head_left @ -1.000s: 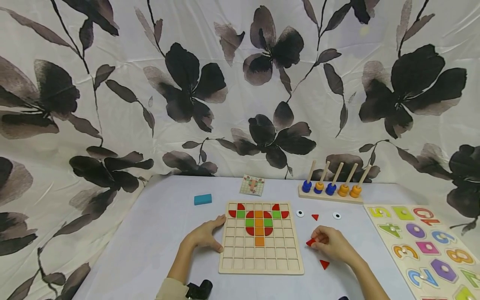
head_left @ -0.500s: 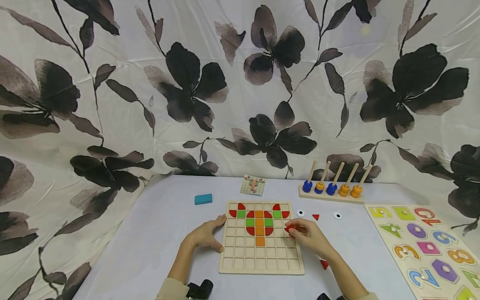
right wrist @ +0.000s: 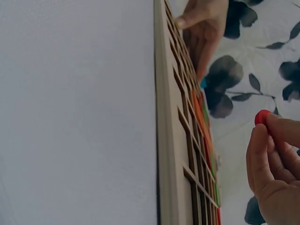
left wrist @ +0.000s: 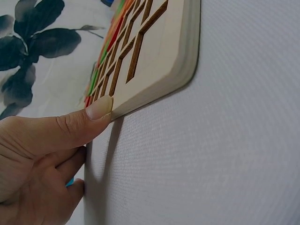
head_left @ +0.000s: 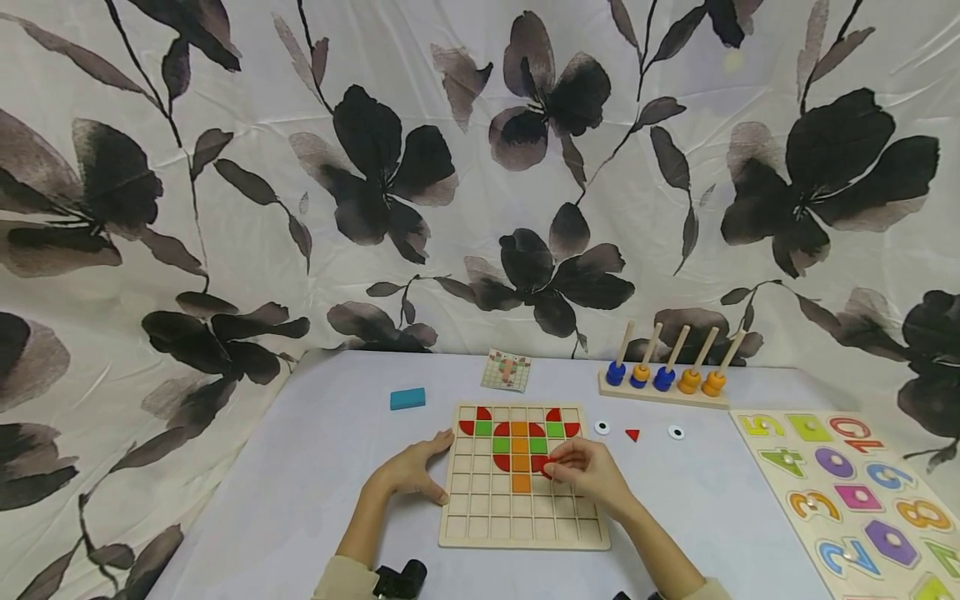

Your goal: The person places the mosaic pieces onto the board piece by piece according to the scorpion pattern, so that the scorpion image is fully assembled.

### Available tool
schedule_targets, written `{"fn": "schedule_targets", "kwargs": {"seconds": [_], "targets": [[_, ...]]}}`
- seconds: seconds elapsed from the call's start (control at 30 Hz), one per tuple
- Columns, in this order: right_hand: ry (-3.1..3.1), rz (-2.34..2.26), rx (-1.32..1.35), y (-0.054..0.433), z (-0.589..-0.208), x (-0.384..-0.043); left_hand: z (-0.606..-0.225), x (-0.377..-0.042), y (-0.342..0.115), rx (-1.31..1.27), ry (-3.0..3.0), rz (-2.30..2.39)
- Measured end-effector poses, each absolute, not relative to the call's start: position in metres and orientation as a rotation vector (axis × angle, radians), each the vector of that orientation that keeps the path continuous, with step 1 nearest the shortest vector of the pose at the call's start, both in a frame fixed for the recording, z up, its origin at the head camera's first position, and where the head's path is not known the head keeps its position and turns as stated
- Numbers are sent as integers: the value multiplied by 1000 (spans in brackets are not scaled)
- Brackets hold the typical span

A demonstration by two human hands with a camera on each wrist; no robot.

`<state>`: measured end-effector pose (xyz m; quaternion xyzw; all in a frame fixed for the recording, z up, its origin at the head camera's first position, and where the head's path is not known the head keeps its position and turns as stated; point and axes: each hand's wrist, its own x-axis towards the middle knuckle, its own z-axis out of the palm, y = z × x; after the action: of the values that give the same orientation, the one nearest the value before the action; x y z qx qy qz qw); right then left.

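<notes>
The wooden grid board [head_left: 487, 528] lies in the middle of the table. Orange squares [head_left: 521, 463], green squares [head_left: 500, 445] and red rounded pieces [head_left: 502, 463] fill some of its far cells. My left hand [head_left: 408, 472] rests at the board's left edge, thumb and fingers spread; in the left wrist view its thumb [left wrist: 70, 126] touches the rim. Over the board's right half, my right hand [head_left: 588, 473] pinches a small red piece [right wrist: 262, 117] between thumb and fingertips. The fingers hide most of that piece, so its exact shape cannot be told.
Right of the board lie a red triangle [head_left: 632, 435] and two white discs with dark centres [head_left: 602, 427]. Behind stand a pattern card [head_left: 506, 371], a blue block [head_left: 407, 399] and a peg stand with rings [head_left: 663, 392]. A number-and-shape board [head_left: 843, 500] lies far right.
My right hand has carried the red piece leftward from the table onto the board's area, near the pieces there. My forearm now covers the nearer red triangle. My left hand has stayed put.
</notes>
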<state>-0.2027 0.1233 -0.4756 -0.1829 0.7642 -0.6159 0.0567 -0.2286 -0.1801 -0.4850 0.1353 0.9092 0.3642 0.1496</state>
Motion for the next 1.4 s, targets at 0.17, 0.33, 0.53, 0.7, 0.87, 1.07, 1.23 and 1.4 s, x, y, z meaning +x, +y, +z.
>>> {"fn": "schedule_targets", "kwargs": {"seconds": [0.17, 0.33, 0.53, 0.7, 0.87, 1.07, 1.23, 1.4], "targets": [[2396, -1677, -692, 113, -482, -200, -485, -228, -180, 384, 2606, 1055], [2512, -1407, -854, 99, -488, -196, -485, -228, -180, 389, 2602, 1056], [2585, -1266, -892, 87, -486, -192, -485, -228, -180, 404, 2587, 1076], [2672, -1158, -857, 84, -483, -190, -485, -228, -180, 388, 2598, 1060], [2795, -1020, -908, 83, -484, -186, -485, -228, -180, 387, 2598, 1050], [2823, -929, -1050, 84, -483, -183, -485, -227, -181, 382, 2601, 1055], [2826, -900, -1071, 84, -481, -184, -484, -227, -181, 381, 2608, 1063], [2806, -941, -1003, 86, -480, -185, -484, -227, -181, 380, 2607, 1066]]}}
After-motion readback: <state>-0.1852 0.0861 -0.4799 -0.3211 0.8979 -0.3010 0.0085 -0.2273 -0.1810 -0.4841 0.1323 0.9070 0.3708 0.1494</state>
